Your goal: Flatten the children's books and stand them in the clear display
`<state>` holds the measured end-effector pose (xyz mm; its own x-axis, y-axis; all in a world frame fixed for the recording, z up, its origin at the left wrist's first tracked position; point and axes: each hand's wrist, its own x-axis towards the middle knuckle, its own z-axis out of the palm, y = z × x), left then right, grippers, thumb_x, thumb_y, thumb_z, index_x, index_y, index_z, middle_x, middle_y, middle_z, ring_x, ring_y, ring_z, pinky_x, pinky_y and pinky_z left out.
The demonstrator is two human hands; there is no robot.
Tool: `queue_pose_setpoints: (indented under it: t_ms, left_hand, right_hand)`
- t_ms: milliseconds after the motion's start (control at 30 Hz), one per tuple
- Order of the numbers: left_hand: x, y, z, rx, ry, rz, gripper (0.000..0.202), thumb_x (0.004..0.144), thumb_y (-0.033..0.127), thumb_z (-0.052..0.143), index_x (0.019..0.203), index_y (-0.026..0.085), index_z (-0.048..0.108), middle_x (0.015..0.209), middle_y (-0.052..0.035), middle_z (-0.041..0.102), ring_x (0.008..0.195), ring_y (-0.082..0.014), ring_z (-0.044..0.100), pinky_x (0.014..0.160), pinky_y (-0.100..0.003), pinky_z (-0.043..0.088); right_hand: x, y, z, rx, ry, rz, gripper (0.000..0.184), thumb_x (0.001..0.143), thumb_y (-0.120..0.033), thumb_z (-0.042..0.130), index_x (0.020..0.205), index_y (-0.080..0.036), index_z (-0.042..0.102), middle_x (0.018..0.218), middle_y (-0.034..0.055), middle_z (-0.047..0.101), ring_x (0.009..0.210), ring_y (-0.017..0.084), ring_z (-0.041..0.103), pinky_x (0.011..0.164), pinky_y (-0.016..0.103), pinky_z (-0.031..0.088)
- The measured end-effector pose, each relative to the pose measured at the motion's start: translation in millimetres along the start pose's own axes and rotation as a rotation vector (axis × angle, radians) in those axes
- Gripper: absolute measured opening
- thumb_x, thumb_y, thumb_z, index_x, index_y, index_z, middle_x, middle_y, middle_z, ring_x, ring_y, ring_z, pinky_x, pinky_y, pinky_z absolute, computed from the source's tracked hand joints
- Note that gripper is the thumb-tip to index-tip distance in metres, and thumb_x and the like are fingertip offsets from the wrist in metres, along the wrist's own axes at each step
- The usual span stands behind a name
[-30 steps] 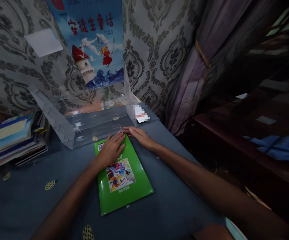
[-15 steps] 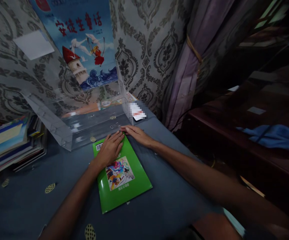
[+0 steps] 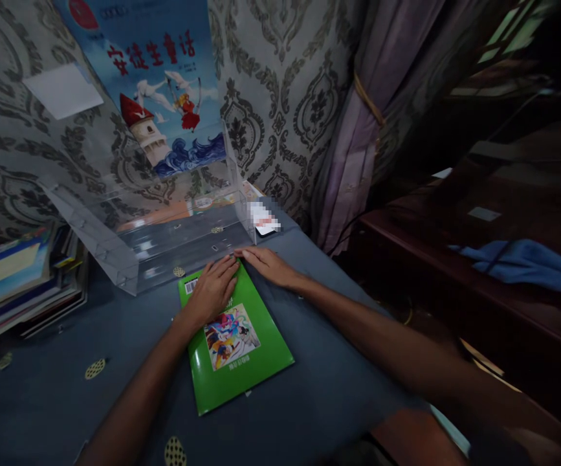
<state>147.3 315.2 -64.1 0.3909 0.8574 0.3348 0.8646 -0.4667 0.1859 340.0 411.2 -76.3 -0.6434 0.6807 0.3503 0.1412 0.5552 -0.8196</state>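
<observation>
A green book [image 3: 261, 336] lies flat on the blue-grey tablecloth, with a colourful picture on its cover and a barcode at its far left corner. Across its upper part rests my left hand [image 3: 213, 288], palm down with the fingers stretched out. My right hand [image 3: 266, 264] lies at the book's far right corner, fingers extended, their tips close to those of my left hand. Just beyond the book stands a clear acrylic rack [image 3: 132, 265]. Neither hand is closed around anything.
A stack of books [image 3: 22, 285] stands at the left. A blue poster [image 3: 164, 97] hangs on the patterned wall behind the rack. Beside the rack's right end lies a small white item [image 3: 265, 223], partly blurred. A tied purple curtain [image 3: 352, 155] and a dark red surface with blue cloth [image 3: 527, 262] are at the right.
The view has shifted very slightly. Both hands keep almost the same place on the green book, and the book lies as before.
</observation>
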Motion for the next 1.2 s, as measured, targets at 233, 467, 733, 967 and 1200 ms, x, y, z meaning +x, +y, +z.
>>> queue_pose_setpoints:
  t_ms: [233,467,733,967,1200]
  left_hand:
    - [0,2,-2.7,0.087,-0.017,0.022,0.039,0.101,0.024,0.041,0.135,0.015,0.058,0.141,-0.0153,0.06,0.138,-0.027,0.05,0.114,-0.052,0.04]
    - [0,4,-3.5,0.117,-0.034,0.036,0.038,0.101,0.021,0.043,0.134,0.014,0.059,0.142,-0.0137,0.06,0.138,-0.0266,0.05,0.115,-0.053,0.039]
    - [-1,4,-2.7,0.126,-0.026,0.06,0.038,0.1,0.019,0.043,0.135,0.015,0.058,0.142,-0.0151,0.059,0.135,-0.0254,0.053,0.114,-0.052,0.041]
    - [0,6,-8.9,0.107,-0.05,0.094,0.036,0.101,0.023,0.044,0.132,0.015,0.061,0.142,-0.0135,0.06,0.132,-0.0262,0.056,0.112,-0.053,0.042]
    - [-4,12,-13.0,0.08,-0.072,0.145,0.037,0.102,0.025,0.043,0.134,0.014,0.059,0.141,-0.0136,0.061,0.136,-0.0248,0.053,0.114,-0.051,0.041]
  right_hand:
    - [-10,-6,3,-0.131,-0.02,-0.047,0.048,0.105,-0.047,0.033,0.13,-0.021,0.065,0.131,0.01,0.068,0.123,0.025,0.063,0.108,0.045,0.046]
    - [-13,-13,0,-0.114,-0.03,-0.07,0.048,0.106,-0.044,0.032,0.128,-0.02,0.066,0.126,0.0101,0.071,0.117,0.024,0.065,0.103,0.043,0.049]
    - [-12,-13,2,-0.133,-0.006,-0.072,0.047,0.105,-0.045,0.033,0.122,-0.021,0.069,0.118,0.0087,0.074,0.114,0.024,0.066,0.101,0.041,0.05]
    - [-13,-12,2,-0.148,0.003,-0.043,0.047,0.105,-0.045,0.033,0.113,-0.02,0.071,0.11,0.0086,0.076,0.103,0.024,0.069,0.091,0.038,0.052]
    - [-14,-13,1,-0.152,-0.007,-0.05,0.046,0.104,-0.043,0.033,0.111,-0.018,0.071,0.109,0.0089,0.075,0.101,0.023,0.068,0.089,0.036,0.051]
